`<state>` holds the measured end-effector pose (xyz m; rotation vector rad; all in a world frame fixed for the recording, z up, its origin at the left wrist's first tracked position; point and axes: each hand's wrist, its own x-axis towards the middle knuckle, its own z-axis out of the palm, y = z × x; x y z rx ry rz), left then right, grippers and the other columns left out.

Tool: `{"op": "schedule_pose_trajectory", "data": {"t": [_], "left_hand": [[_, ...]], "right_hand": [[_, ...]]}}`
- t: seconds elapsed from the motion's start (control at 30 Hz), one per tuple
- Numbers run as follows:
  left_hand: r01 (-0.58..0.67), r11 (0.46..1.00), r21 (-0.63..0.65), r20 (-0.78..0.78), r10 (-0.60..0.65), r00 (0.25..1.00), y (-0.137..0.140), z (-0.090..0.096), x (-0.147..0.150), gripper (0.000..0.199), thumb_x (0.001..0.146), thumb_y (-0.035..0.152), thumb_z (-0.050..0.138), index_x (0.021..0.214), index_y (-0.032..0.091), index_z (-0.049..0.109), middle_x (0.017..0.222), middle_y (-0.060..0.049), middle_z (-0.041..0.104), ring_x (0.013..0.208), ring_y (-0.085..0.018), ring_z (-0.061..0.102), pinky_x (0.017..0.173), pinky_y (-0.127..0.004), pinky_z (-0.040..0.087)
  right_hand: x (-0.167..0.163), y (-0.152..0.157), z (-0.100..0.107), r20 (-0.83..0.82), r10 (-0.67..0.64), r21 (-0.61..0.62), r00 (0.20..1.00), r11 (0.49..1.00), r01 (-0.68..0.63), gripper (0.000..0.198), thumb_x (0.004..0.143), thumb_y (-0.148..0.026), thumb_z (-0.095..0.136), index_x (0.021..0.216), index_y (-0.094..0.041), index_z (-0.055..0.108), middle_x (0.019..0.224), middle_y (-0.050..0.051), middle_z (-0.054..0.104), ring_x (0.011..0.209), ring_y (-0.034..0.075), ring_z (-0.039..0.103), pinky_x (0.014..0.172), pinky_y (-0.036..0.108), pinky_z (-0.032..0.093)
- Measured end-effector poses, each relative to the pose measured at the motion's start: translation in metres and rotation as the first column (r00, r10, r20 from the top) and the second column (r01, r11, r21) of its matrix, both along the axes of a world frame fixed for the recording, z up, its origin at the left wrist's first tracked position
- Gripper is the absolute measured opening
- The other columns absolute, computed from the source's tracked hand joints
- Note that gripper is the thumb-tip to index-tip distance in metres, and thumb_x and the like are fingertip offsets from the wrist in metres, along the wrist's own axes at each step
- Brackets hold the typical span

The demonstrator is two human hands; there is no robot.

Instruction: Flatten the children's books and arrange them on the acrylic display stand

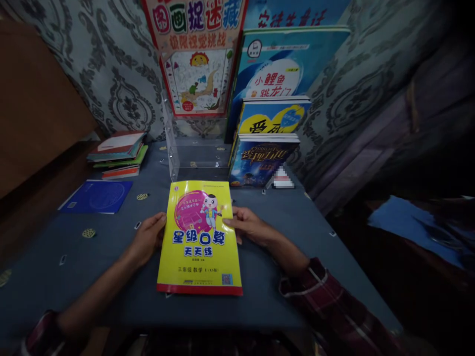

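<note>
Between my two hands is a yellow workbook (200, 237) with a red bottom edge, a pink circle and a cartoon child on its cover. Its cover faces up toward me. My left hand (149, 237) grips the left edge, fingers partly hidden beneath it. On the right edge, my right hand (252, 226) holds it with the thumb on top. Just beyond the workbook stands a clear acrylic book rack (198, 154). A red-bordered picture book (200, 74) leans upright at the rack's back left. In its right column are several upright books, a dark blue one (260, 160) at the front.
A pile of books (118, 153) lies at the left back of the dark cloth-covered table (111, 277). Nearer is a flat blue book (95, 197). Patterned curtain (126, 94) hangs behind. Light blue cloth (404, 227) lies off to the right.
</note>
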<state>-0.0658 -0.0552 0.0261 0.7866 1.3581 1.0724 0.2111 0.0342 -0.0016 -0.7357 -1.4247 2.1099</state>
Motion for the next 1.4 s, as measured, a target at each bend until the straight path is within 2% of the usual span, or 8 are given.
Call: {"op": "schedule_pose_trajectory", "data": {"t": [0.2,0.37,0.43,0.6,0.7,0.83,1.07,1.4], "left_hand": [[0.330,0.932,-0.151,-0.475,-0.361,0.803,0.011,-0.008,-0.026,0.050,0.080,0.072,0.057,0.079,0.022,0.052,0.059,0.000,0.067,0.050,-0.020,0.067,0.046,-0.028,0.051],[0.408,0.900,-0.152,-0.967,-0.220,0.126,0.024,0.010,-0.018,0.028,0.100,0.039,0.038,0.090,0.022,0.058,0.084,-0.008,0.074,0.076,-0.026,0.072,0.066,-0.034,0.050],[0.426,0.896,-0.127,-0.989,-0.148,0.017,0.028,0.012,-0.011,0.027,0.102,0.034,0.036,0.103,0.022,0.060,0.102,-0.010,0.074,0.093,-0.028,0.072,0.072,-0.035,0.051],[0.526,0.850,-0.003,-1.000,-0.017,0.022,0.042,-0.006,-0.007,0.030,0.102,0.025,0.038,0.123,0.017,0.058,0.132,-0.015,0.065,0.120,-0.029,0.062,0.095,-0.042,0.051],[0.538,0.842,0.030,-0.999,0.013,0.035,0.048,-0.022,-0.013,0.033,0.102,0.025,0.038,0.128,0.016,0.058,0.141,-0.016,0.061,0.127,-0.030,0.059,0.103,-0.049,0.048],[0.556,0.827,0.080,-0.997,0.067,0.043,0.050,-0.032,-0.018,0.035,0.102,0.023,0.037,0.126,0.016,0.060,0.143,-0.017,0.061,0.129,-0.030,0.058,0.103,-0.048,0.048],[0.572,0.805,0.159,-0.987,0.132,0.089,0.050,-0.039,-0.020,0.035,0.103,0.026,0.036,0.126,0.016,0.061,0.141,-0.017,0.062,0.132,-0.031,0.055,0.104,-0.050,0.048],[0.583,0.792,0.182,-0.983,0.150,0.104,0.051,-0.041,-0.021,0.035,0.102,0.026,0.034,0.122,0.018,0.062,0.139,-0.017,0.063,0.130,-0.032,0.056,0.101,-0.052,0.049]], "right_hand": [[0.003,0.004,-0.010,0.167,0.037,-0.035,0.985,0.999,-0.032,0.060,0.069,-0.052,0.089,0.112,-0.015,0.069,0.093,0.009,0.080,0.076,0.018,0.076,0.049,0.018,0.057],[0.001,0.002,-0.010,0.241,-0.024,-0.040,0.970,0.999,0.035,0.061,0.065,-0.053,0.091,0.106,-0.017,0.064,0.088,0.006,0.080,0.070,0.018,0.076,0.047,0.019,0.056],[-0.001,0.002,-0.010,0.269,-0.045,-0.034,0.962,0.998,0.056,0.061,0.062,-0.055,0.091,0.099,-0.019,0.060,0.084,0.005,0.079,0.068,0.018,0.075,0.046,0.020,0.056],[-0.001,0.003,-0.008,0.369,-0.053,0.025,0.928,0.999,0.047,0.058,0.064,-0.059,0.088,0.090,-0.022,0.052,0.077,0.003,0.077,0.060,0.017,0.072,0.046,0.023,0.055],[0.003,0.005,0.002,0.582,-0.189,0.260,0.791,0.965,0.039,0.041,0.078,-0.052,0.078,0.085,-0.023,0.050,0.064,-0.001,0.071,0.050,0.016,0.065,0.045,0.025,0.048],[-0.006,0.001,0.022,0.629,-0.590,0.730,0.506,0.672,-0.124,0.017,0.094,-0.036,0.060,0.086,-0.021,0.062,0.074,0.004,0.074,0.070,0.022,0.071,0.061,0.030,0.048],[-0.088,-0.007,0.013,0.562,-0.315,0.822,0.765,0.318,-0.473,0.047,0.103,-0.030,0.044,0.148,-0.015,0.049,0.156,0.014,0.050,0.146,0.027,0.044,0.119,0.047,0.039],[-0.116,-0.002,-0.006,0.612,-0.345,0.790,0.712,0.313,-0.527,0.068,0.105,-0.046,0.043,0.157,-0.003,0.034,0.165,0.021,0.032,0.157,0.029,0.023,0.130,0.051,0.017]]}}
